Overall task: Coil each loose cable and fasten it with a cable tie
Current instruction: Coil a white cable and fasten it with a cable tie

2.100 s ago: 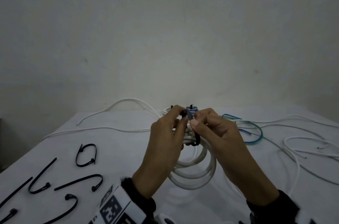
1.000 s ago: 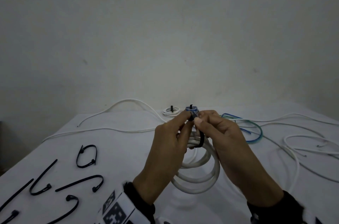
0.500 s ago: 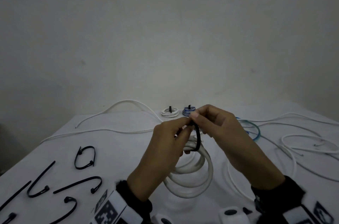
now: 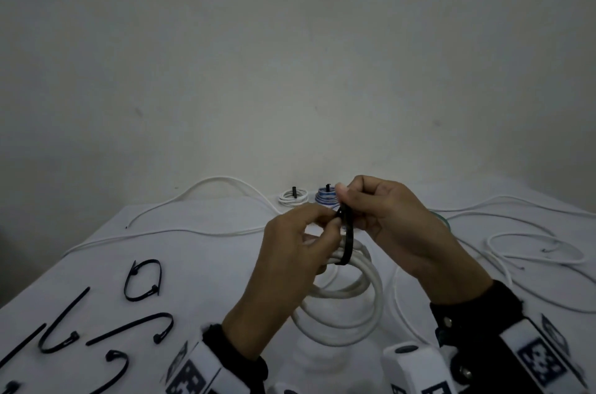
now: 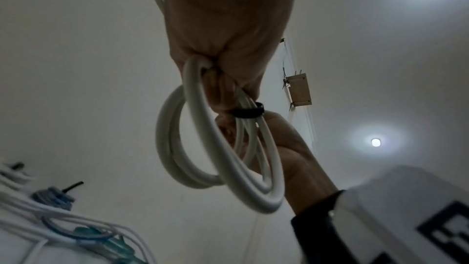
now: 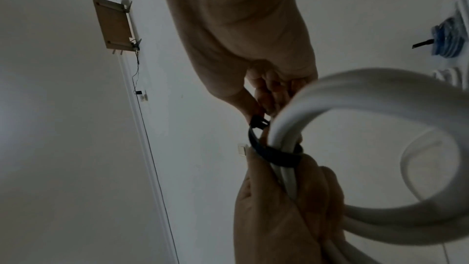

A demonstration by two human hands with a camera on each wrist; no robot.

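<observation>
A thick white cable coil hangs in the air above the white table. A black cable tie loops around the coil's top strands. My left hand grips the bundled strands, and its thumb and forefinger pinch the tie at its head. My right hand, just right of it, pinches the tie's free end above the loop. In the left wrist view the tie wraps the coil below my curled fingers. The right wrist view shows the tie loose around the strands.
Several loose black cable ties lie at the front left. A tied white coil and a tied blue coil sit by the wall. Loose white cables sprawl on the right, and another runs along the back left.
My right hand has risen a little, moving the tie's end up from the left fingers. The coil and both hands have shifted slightly; the tie stays looped round the strands.
</observation>
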